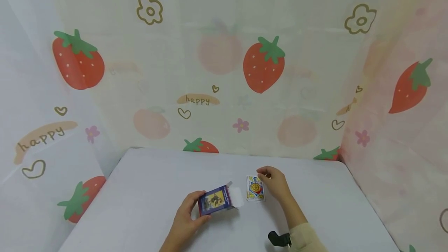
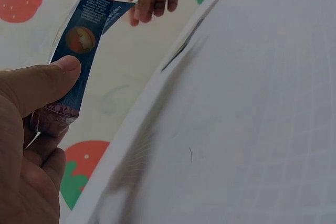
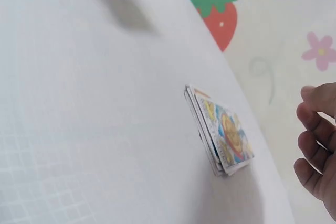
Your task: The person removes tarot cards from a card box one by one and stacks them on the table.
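Note:
A dark blue card box (image 1: 214, 200) with a yellow picture on its front is held in my left hand (image 1: 189, 213). In the left wrist view the thumb (image 2: 60, 74) lies along the narrow side of the box, and the other fingers are behind it. Its end flap (image 1: 236, 196) hangs open toward the right. On the table lies a small stack of colourful cards (image 1: 256, 188), slightly uneven at the edges in the right wrist view. My right hand (image 1: 275, 182) hovers just over the stack's far right side, apart from it, fingers loosely bent and nothing between them.
The white table (image 1: 140, 189) runs back to a curtain (image 1: 224, 123) printed with strawberries and flowers, which also hangs at both sides. A black device (image 1: 279, 239) is at the right wrist, near the beige sleeve (image 1: 306, 238).

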Demonstrator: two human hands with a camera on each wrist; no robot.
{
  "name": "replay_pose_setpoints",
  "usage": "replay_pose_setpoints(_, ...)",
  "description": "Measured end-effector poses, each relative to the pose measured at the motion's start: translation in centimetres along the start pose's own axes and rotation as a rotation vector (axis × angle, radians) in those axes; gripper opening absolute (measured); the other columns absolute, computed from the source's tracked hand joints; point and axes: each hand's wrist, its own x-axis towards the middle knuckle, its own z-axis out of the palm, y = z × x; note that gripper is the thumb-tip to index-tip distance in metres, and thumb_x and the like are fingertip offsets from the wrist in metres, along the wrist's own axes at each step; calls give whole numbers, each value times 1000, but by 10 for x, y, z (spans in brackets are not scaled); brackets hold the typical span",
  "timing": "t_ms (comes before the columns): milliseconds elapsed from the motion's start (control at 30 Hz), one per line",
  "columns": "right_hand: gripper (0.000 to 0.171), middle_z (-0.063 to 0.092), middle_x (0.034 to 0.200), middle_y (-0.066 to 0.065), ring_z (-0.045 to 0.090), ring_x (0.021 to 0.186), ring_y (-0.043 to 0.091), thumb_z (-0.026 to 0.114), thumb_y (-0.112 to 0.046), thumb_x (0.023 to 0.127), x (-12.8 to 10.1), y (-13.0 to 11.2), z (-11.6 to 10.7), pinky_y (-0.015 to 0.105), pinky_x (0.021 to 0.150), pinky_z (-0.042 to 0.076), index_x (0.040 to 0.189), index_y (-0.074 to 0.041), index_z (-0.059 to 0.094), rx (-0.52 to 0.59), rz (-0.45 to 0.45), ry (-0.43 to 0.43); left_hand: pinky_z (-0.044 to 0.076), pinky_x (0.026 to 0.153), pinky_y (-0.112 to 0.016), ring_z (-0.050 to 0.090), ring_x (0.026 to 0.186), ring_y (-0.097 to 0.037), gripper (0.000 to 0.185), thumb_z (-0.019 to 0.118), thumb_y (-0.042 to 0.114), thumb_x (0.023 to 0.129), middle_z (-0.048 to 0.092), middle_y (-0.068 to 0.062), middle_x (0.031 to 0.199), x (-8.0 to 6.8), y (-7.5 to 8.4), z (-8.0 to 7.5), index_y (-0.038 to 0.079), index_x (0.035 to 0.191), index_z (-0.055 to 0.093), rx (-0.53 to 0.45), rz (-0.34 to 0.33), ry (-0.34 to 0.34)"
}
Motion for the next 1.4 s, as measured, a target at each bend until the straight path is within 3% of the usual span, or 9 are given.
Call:
replay_pose_setpoints(267, 13, 72, 100, 0, 62, 93, 17, 71, -13, 95, -12, -18, -3, 30, 83, 53, 108, -12, 75, 35, -20, 19, 38, 121, -36, 50, 139, -28, 78, 91, 4, 72, 56, 2, 143, 1, 0, 0, 13, 141, 57, 12, 5, 6)
replay_pose_setpoints(700, 15, 70, 96, -2, 61, 91, 15, 71, -12, 95, -39, -39, -6, 23, 75, 54, 110, -12, 74, 115, -67, 39, 38, 121, -34, 50, 139, -26, 77, 90, 4, 73, 56, 2, 142, 1, 4, 0, 18, 141, 57, 12, 0, 11)
replay_pose_setpoints(900, 14, 70, 94, -3, 60, 89, 14, 73, -13, 95, -48, -39, -3, 20, 72, 54, 109, -13, 75, 137, -68, 32, 35, 121, -26, 49, 141, -26, 78, 91, 5, 73, 56, 2, 143, 2, 2, -1, 14, 142, 56, 1, -19, 2)
replay_pose_setpoints(1133, 15, 70, 94, -2, 61, 89, 15, 75, -12, 93, -58, -43, -3, 20, 72, 53, 108, -12, 75, 192, -83, 51, 35, 120, -22, 50, 139, -26, 78, 90, 1, 72, 56, 3, 142, 2, -2, 0, 14, 142, 56, 15, 28, 14)
replay_pose_setpoints(1400, 15, 70, 96, -5, 60, 89, 15, 76, -17, 93, -70, -48, 1, 20, 74, 54, 108, -15, 75, 191, -114, 14, 32, 120, -17, 49, 139, -22, 78, 89, 0, 73, 56, -1, 143, 1, 1, 0, 9, 143, 55, 0, 20, -6)
